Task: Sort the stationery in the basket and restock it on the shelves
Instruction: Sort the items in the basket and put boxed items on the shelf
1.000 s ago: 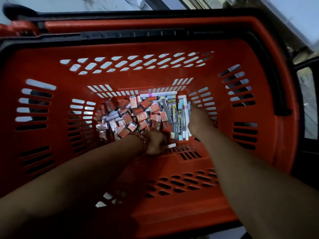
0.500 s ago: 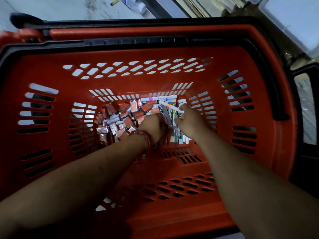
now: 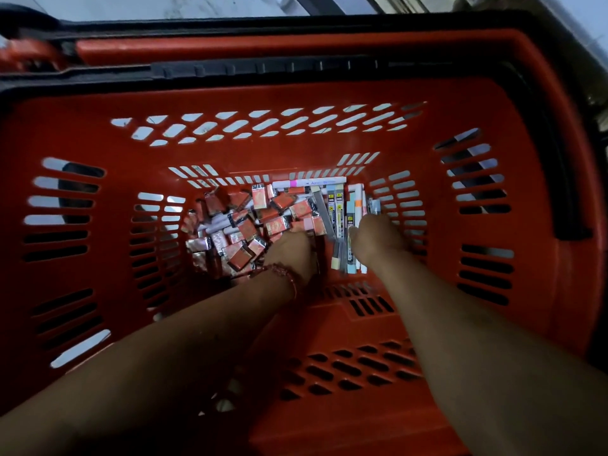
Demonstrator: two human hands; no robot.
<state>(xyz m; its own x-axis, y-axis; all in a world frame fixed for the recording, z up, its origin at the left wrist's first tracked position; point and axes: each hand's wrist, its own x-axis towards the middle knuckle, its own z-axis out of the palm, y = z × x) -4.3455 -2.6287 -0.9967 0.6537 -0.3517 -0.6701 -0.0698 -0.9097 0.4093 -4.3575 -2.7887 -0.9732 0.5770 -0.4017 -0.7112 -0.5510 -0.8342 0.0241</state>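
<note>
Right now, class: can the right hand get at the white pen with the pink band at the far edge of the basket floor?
Probably yes. The white pen lies uncovered, and the right hand rests just short of it with only low slim packs between.

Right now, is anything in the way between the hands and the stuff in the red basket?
Nothing visible is in the way. Inside the red plastic basket, the left hand is down on the small red-and-silver packets, and the right hand is on the long slim packs beside them. Their fingers are hidden.
</note>
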